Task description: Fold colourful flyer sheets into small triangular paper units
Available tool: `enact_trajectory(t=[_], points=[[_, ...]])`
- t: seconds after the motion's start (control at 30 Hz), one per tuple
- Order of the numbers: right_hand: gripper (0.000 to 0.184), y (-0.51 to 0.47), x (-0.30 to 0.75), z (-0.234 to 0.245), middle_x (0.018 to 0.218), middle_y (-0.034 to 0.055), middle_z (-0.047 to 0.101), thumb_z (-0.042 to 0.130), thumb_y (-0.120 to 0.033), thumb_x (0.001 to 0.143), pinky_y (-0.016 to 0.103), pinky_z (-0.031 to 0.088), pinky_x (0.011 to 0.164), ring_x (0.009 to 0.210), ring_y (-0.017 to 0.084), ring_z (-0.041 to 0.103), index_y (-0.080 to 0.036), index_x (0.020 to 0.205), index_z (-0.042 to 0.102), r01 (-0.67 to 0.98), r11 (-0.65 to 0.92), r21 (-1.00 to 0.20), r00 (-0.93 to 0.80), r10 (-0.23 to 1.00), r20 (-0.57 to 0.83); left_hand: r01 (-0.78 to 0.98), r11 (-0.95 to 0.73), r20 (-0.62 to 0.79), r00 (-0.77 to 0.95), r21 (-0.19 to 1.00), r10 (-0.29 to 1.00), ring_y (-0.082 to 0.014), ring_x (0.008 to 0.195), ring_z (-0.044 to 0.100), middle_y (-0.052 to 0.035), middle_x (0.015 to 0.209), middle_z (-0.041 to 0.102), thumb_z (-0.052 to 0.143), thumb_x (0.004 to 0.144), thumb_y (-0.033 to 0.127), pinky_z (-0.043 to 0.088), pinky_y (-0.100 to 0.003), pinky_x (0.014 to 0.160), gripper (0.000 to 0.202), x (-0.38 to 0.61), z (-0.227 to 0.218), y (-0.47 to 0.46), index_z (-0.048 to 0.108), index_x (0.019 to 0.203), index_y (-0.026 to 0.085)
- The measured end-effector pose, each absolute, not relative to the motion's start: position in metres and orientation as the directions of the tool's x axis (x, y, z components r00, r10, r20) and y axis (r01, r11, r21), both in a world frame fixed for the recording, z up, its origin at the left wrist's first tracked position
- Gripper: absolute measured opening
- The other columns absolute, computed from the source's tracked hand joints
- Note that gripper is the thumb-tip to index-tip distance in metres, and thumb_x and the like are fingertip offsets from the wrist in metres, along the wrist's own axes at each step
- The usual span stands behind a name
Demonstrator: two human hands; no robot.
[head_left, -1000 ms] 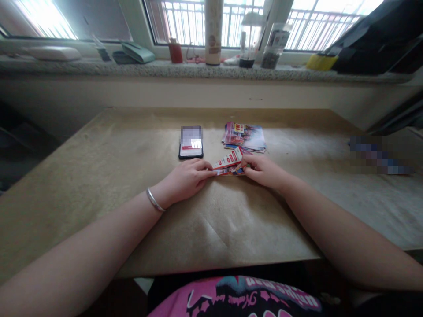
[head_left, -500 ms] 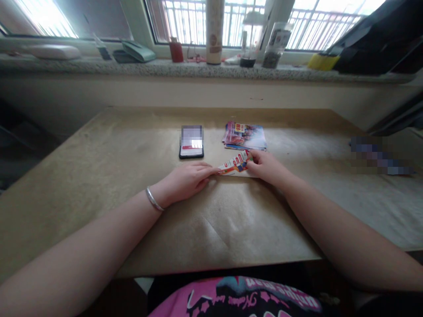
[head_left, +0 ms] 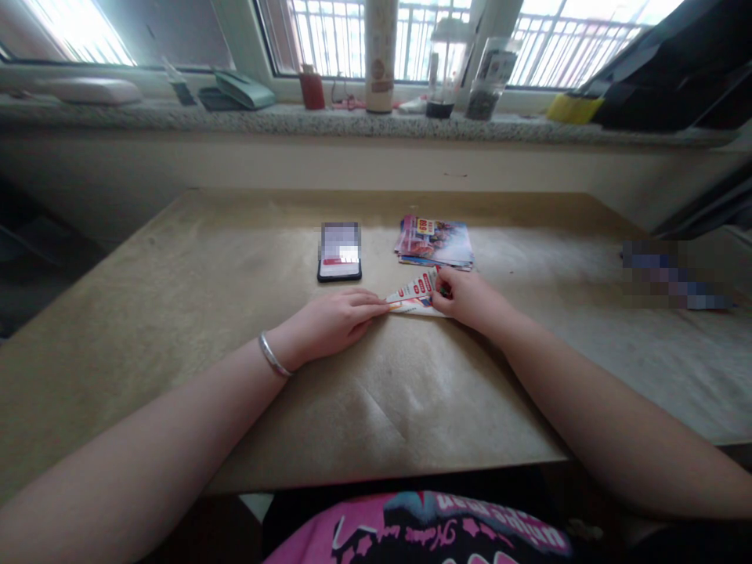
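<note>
A printed paper flyer (head_left: 414, 288), folded into a narrow wedge, lies on the table between my hands. My left hand (head_left: 329, 321), a silver bangle at its wrist, holds the pointed left end down with its fingertips, fingers close together. At the wider right end, my right hand (head_left: 470, 296) pinches a folded-over flap between thumb and curled fingers. White paper with red labels shows on the upper layer, and the lower layer peeks out beneath. My right fingers hide the flap's end.
Just beyond the flyer lies a stack of colourful flyers (head_left: 438, 240). Left of it rests a phone (head_left: 339, 252) with a lit, blurred screen. A blurred flat item (head_left: 675, 278) is at the table's (head_left: 282, 439) right side. Bottles and a cup line the stone windowsill (head_left: 341, 121).
My right hand has moved slightly left and folded the flyer's flap over, covering more of the coloured print. My left hand stays at the pointed end.
</note>
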State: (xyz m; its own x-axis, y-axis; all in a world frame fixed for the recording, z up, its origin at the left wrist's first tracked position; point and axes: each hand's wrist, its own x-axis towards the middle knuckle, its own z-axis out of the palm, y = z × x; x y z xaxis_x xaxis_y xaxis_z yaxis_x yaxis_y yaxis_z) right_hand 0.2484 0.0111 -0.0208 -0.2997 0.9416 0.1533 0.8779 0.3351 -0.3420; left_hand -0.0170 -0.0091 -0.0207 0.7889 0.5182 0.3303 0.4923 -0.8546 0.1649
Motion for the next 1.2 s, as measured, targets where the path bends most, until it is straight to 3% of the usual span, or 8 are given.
enact_trajectory(t=[0.13, 0.27, 0.37, 0.47, 0.67, 0.9, 1.2], points=[[0.008, 0.008, 0.246, -0.019, 0.081, 0.0074, 0.065, 0.053, -0.026, 0.081, 0.028, 0.034, 0.057, 0.066, 0.017, 0.053, -0.019, 0.080, 0.058, 0.891, 0.399, -0.218, -0.358, 0.911, 0.204, 0.493, -0.856, 0.319, 0.795, 0.155, 0.516, -0.0181, 0.109, 0.062, -0.0095, 0.122, 0.064, 0.042, 0.092, 0.015, 0.054, -0.035, 0.095, 0.038, -0.017, -0.021, -0.011, 0.059, 0.125, 0.019], [0.020, 0.003, 0.242, -0.014, 0.102, 0.0117, 0.066, 0.048, -0.023, 0.087, 0.033, 0.039, 0.074, 0.087, 0.023, 0.056, -0.018, 0.098, 0.064, 0.845, 0.533, -0.037, -0.494, 0.806, 0.327, 0.491, -0.861, 0.317, 0.802, 0.131, 0.505, -0.0181, 0.108, 0.063, -0.0092, 0.124, 0.063, 0.043, 0.088, 0.012, 0.054, -0.034, 0.093, 0.042, -0.016, -0.019, -0.014, 0.058, 0.127, 0.020], [0.027, -0.002, 0.236, -0.009, 0.100, 0.0093, 0.069, 0.041, -0.029, 0.094, 0.039, 0.034, 0.092, 0.099, 0.026, 0.053, -0.021, 0.097, 0.068, 0.743, 0.665, 0.074, -0.644, 0.681, 0.350, 0.487, -0.865, 0.329, 0.803, 0.119, 0.497, -0.0181, 0.107, 0.063, -0.0089, 0.123, 0.063, 0.044, 0.089, 0.013, 0.054, -0.033, 0.092, 0.041, -0.015, -0.018, -0.015, 0.057, 0.127, 0.020], [0.035, -0.007, 0.228, -0.007, 0.090, 0.0090, 0.070, 0.037, -0.034, 0.097, 0.041, 0.031, 0.097, 0.092, 0.024, 0.053, -0.021, 0.090, 0.069, 0.694, 0.707, 0.138, -0.708, 0.635, 0.309, 0.464, -0.877, 0.336, 0.812, 0.123, 0.477, -0.0180, 0.107, 0.063, -0.0089, 0.122, 0.064, 0.043, 0.091, 0.014, 0.054, -0.033, 0.092, 0.040, -0.014, -0.018, -0.015, 0.056, 0.128, 0.020], [0.034, -0.008, 0.218, -0.014, 0.087, 0.0093, 0.067, 0.040, -0.034, 0.096, 0.037, 0.034, 0.088, 0.083, 0.021, 0.057, -0.017, 0.086, 0.068, 0.732, 0.677, 0.073, -0.667, 0.692, 0.275, 0.461, -0.877, 0.314, 0.819, 0.136, 0.480, -0.0195, 0.108, 0.062, -0.0093, 0.126, 0.061, 0.043, 0.089, 0.011, 0.054, -0.034, 0.092, 0.044, -0.014, -0.021, -0.015, 0.054, 0.131, 0.020], [0.019, -0.001, 0.220, -0.019, 0.086, 0.0077, 0.065, 0.052, -0.033, 0.088, 0.029, 0.037, 0.069, 0.079, 0.019, 0.057, -0.018, 0.081, 0.062, 0.779, 0.595, -0.198, -0.548, 0.799, 0.248, 0.490, -0.861, 0.303, 0.806, 0.140, 0.508, -0.0189, 0.104, 0.061, -0.0094, 0.117, 0.064, 0.043, 0.089, 0.012, 0.053, -0.034, 0.091, 0.039, -0.013, -0.019, -0.014, 0.060, 0.124, 0.019], [0.020, -0.002, 0.219, -0.017, 0.083, 0.0062, 0.069, 0.053, -0.036, 0.086, 0.033, 0.034, 0.073, 0.081, 0.022, 0.060, -0.020, 0.077, 0.062, 0.838, 0.533, -0.118, -0.503, 0.838, 0.212, 0.520, -0.845, 0.304, 0.791, 0.122, 0.531, -0.0176, 0.097, 0.059, -0.0090, 0.108, 0.065, 0.044, 0.087, 0.010, 0.052, -0.032, 0.087, 0.036, -0.011, -0.018, -0.016, 0.064, 0.116, 0.017]])
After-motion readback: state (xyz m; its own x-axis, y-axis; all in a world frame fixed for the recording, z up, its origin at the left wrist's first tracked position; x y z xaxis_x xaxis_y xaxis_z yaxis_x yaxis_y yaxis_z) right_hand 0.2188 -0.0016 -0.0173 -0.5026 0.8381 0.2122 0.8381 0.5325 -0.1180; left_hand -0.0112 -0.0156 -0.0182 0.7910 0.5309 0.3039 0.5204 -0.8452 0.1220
